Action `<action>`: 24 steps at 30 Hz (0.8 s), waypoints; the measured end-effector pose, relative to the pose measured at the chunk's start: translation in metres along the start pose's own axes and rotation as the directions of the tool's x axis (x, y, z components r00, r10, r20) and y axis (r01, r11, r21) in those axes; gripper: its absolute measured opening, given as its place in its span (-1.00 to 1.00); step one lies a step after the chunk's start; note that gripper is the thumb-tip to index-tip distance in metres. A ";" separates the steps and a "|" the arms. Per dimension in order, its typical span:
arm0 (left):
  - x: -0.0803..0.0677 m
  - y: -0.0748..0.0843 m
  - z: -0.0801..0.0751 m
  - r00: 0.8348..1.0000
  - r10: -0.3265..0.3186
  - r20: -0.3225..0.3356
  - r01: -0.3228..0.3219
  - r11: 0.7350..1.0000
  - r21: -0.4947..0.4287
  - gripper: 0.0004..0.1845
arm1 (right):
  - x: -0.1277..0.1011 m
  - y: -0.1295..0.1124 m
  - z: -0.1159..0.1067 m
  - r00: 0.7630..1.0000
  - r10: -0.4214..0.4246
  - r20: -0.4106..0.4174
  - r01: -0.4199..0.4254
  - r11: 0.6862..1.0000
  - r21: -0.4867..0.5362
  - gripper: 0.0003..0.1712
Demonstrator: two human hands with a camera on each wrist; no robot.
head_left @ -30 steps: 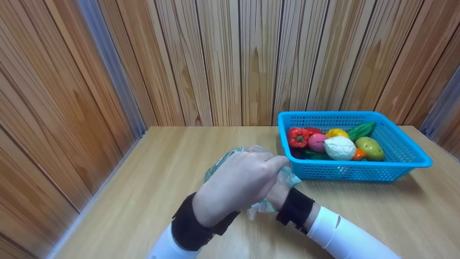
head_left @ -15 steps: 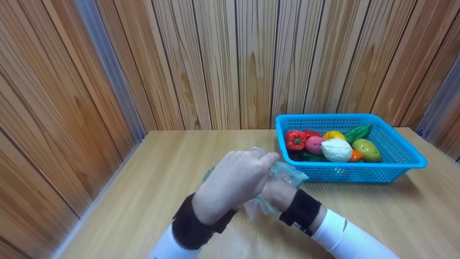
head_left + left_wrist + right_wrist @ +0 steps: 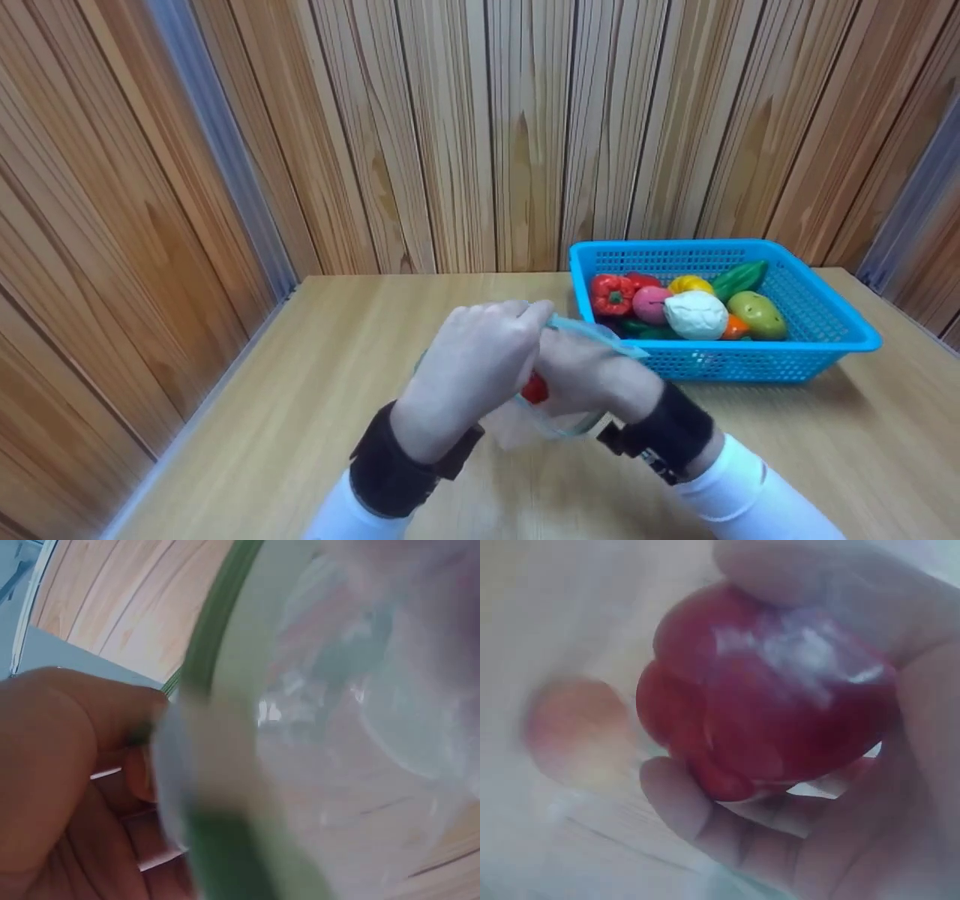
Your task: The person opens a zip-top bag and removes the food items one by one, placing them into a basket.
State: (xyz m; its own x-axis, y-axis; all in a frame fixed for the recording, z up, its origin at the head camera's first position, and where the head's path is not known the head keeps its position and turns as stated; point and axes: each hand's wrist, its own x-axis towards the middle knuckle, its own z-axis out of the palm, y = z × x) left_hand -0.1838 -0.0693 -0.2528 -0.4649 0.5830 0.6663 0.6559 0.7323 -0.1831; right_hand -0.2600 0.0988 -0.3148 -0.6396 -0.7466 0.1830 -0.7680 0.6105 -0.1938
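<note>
**Two hands working a clear bag over a table**

Both hands meet above the middle of a pale wooden table, forearms angled inward, each with a white sleeve and a black wrist strap. The left hand is knuckles-up, its fingers curled in a closed grip that pinches the green-edged rim of a clear plastic bag. The right hand sits just beside it, partly inside the bag, fingers curled round a glossy red pepper; from the head view only a sliver of red shows between the hands. Just behind and to the right stands a blue basket holding mixed toy vegetables, near the wood-panelled wall.
</note>
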 end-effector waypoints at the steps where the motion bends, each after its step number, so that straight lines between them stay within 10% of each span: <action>1: 0.000 -0.002 0.000 1.000 -0.022 -0.003 0.022 1.000 -0.001 -0.81 | -0.003 -0.003 -0.009 1.000 -0.019 -0.007 0.019 0.999 -0.039 -0.29; 7: 0.000 -0.016 0.003 0.991 -0.132 0.018 0.131 0.991 0.038 -0.98 | -0.036 -0.017 -0.054 0.990 -0.095 -0.104 0.101 0.994 0.052 -0.30; 9: 0.001 -0.019 0.004 0.987 -0.154 0.037 0.152 0.987 0.054 -0.98 | -0.045 -0.019 -0.064 0.952 -0.212 -0.221 0.235 0.968 0.087 -0.32; 11: 0.001 -0.019 0.004 0.985 -0.164 0.057 0.160 0.985 0.072 -0.97 | -0.050 -0.019 -0.072 0.859 -0.331 -0.391 0.383 0.922 0.059 -0.35; 14: 0.001 -0.018 0.002 0.984 -0.165 0.073 0.158 0.984 0.085 -0.90 | -0.046 -0.014 -0.077 0.633 -0.405 -0.660 0.486 0.871 -0.068 -0.36; 17: 0.000 -0.015 0.001 0.985 -0.156 0.078 0.150 0.986 0.075 -0.79 | -0.035 0.000 -0.074 0.474 -0.319 -0.821 0.394 0.910 -0.127 -0.33; 20: -0.003 -0.012 -0.001 0.986 -0.148 0.081 0.144 0.988 0.058 -0.77 | -0.026 0.025 -0.066 0.468 -0.172 -0.867 0.221 0.972 -0.074 -0.25; 24: -0.006 -0.009 -0.003 0.986 -0.139 0.091 0.136 0.990 0.044 -0.85 | -0.020 0.065 -0.054 0.612 0.104 -0.784 -0.081 0.994 0.068 -0.15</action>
State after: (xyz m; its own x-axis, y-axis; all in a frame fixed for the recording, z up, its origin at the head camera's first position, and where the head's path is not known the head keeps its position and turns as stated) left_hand -0.1853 -0.0804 -0.2525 -0.6042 0.5049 0.6164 0.5599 0.8195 -0.1223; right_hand -0.2992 0.1673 -0.2793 -0.4969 -0.1861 0.8476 -0.7094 0.6497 -0.2733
